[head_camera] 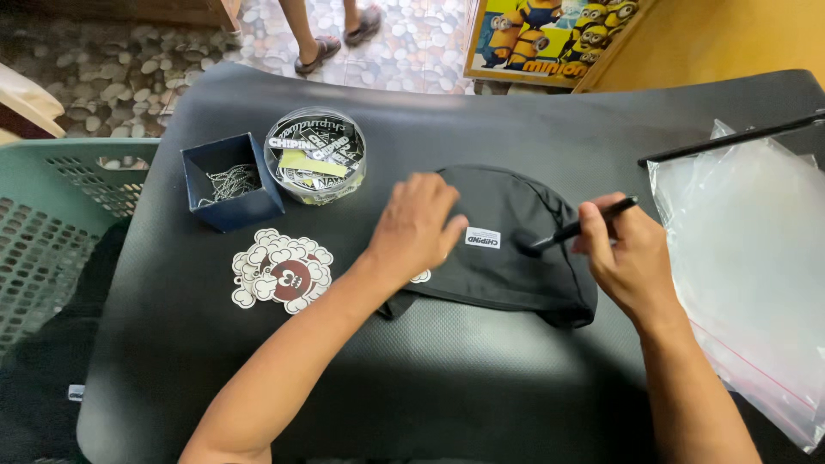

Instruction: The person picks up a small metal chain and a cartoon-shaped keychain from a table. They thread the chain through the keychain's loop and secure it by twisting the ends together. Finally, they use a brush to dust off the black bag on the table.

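Black matted tabletop (pixel 481 395), pebble floor beyond the far edge, another person's sandalled feet (pixel 331 39) at the far side.

Right hand (pixel 632 258): fingers curled shut around a slim black pen-like tool (pixel 577 228), gripped near its rear end. The tip points left and down, and rests on or just above a folded black fabric piece (pixel 507 245); contact cannot be told for sure.

Left hand (pixel 417 225): flat, palm down, fingers loosely spread, gripping nothing. It presses on the left part of the fabric, just left of a small white sewn label (pixel 483 238).

Step in hand, as a judgement: the fabric is being pinned flat by 1 hand while the tool is worked on its surface just right of the label. Any further stroke calls for the left hand to keep the cloth taut and for light, steady tip pressure so the fabric does not bunch.

The fabric lies mid-tabletop, under and between both hands, its near edge folded over.

Outward: a white and red cloud-shaped sticker pile (pixel 282 271) lies left of the left forearm. Farther left and away stand a small blue box (pixel 230 182) of metal chains and a round clear tub (pixel 315 155) of printed tags, the 2 just beside each other. Clear plastic bags (pixel 748 258) lie at the right. A green plastic basket (pixel 51 223) sits off the left edge.
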